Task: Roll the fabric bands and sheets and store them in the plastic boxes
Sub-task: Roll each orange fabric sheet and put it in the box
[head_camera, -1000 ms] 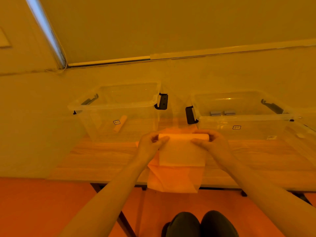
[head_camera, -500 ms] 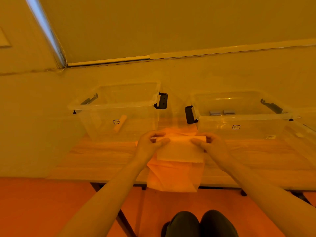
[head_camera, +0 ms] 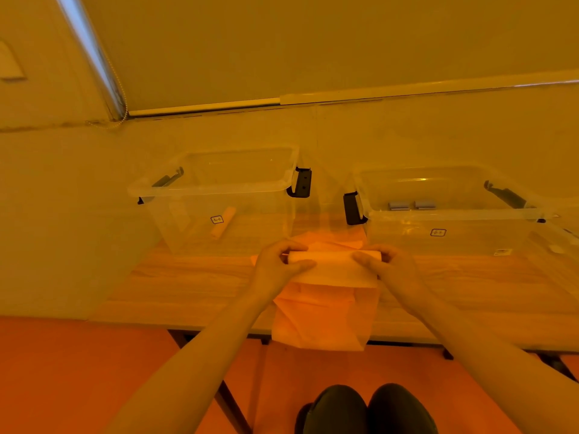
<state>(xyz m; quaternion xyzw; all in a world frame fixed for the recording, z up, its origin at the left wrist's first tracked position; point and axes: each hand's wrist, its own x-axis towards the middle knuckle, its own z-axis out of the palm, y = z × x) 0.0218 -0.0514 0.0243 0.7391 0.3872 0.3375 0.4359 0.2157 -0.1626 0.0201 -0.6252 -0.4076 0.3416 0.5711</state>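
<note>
Under both hands (head_camera: 335, 264), fabric sheet (head_camera: 332, 270) half rolled; roll ends hidden.

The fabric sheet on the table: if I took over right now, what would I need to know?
Left hand and right hand: each pinches one end of the roll in the fabric sheet.
Sheet: partly rolled; its flat tail lies on an orange sheet hanging over the table edge.
Done: one roll lies in the left box; two grey pieces in the right box.
Left: finish rolling, store it, then the orange sheet.
</note>
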